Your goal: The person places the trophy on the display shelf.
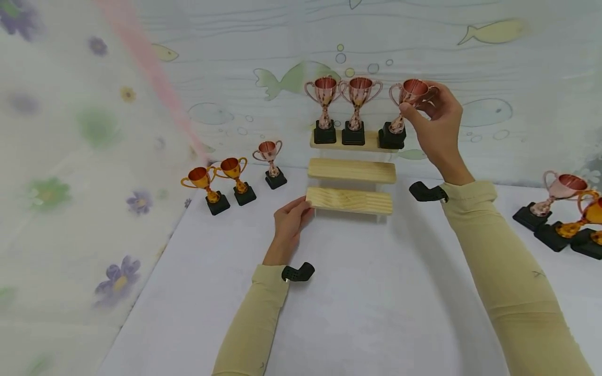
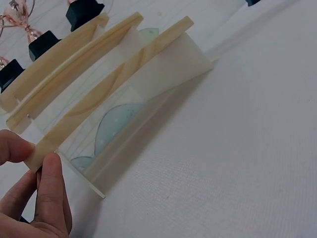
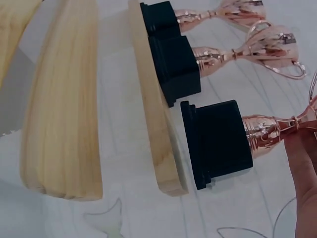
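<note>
A three-step wooden display stand [image 1: 350, 201] with pale side supports stands by the back wall. My left hand [image 1: 288, 224] pinches the left end of its lowest board [image 2: 106, 94] between thumb and fingers. Up at the top board [image 3: 158, 144], my right hand [image 1: 441, 122] holds a rose-gold trophy [image 1: 414, 93] by its cup and handle. That trophy is slightly tilted, and the right wrist view shows a narrow gap between its black base [image 3: 220, 141] and the board. To its left, two matching trophies, one outer [image 1: 325, 91] and one inner [image 1: 359, 92], stand upright on the top board.
Left of the stand, two gold trophies, one nearer [image 1: 213, 197] and one farther [image 1: 240, 186], and a rose-gold trophy [image 1: 269, 151] stand on the white table [image 1: 348, 292]. More trophies, including a rose-gold one [image 1: 564, 187], are at the right edge. A fish-patterned cloth [image 1: 226, 47] hangs behind.
</note>
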Action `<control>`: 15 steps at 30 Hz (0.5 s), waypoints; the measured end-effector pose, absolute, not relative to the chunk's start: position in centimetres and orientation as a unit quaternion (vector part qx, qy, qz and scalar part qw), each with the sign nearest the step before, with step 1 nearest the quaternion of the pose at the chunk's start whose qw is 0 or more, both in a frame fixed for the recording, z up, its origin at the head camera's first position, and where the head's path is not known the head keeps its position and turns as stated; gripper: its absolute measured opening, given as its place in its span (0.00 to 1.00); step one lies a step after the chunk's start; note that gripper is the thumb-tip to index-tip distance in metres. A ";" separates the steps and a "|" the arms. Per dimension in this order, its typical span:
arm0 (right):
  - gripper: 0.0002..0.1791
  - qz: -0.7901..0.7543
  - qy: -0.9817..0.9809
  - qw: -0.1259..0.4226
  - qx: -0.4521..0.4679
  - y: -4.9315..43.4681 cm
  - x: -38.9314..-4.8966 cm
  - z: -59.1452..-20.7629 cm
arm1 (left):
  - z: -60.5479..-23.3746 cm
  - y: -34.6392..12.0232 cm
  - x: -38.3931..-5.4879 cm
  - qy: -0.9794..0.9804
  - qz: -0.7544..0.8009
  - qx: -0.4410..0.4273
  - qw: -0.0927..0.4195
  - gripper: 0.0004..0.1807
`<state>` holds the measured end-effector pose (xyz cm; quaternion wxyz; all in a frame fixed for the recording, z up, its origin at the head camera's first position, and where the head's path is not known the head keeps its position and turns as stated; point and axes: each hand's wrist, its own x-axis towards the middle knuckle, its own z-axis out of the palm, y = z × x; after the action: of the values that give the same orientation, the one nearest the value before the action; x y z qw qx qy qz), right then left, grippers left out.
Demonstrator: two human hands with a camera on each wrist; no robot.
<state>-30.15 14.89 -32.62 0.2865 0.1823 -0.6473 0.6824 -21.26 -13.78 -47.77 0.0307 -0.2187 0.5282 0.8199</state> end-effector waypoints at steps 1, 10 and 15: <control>0.21 0.689 -0.647 0.275 0.176 14.8 -30.4 -32.6 | -47.8 -13.8 -21.3 0.528 0.820 -0.217 0.030 0.18; 0.22 0.707 -0.645 0.235 0.167 14.5 -32.8 -33.8 | -47.8 -13.8 -21.3 0.526 0.821 -0.219 0.028 0.18; 0.20 0.703 -0.647 0.245 0.163 14.0 -32.9 -33.8 | -47.7 -13.7 -21.3 0.527 0.820 -0.220 0.024 0.18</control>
<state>-32.88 13.95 -33.82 0.2454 0.1633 -0.6468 0.7034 -21.26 -13.75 -47.69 0.0244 -0.2197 0.5274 0.8204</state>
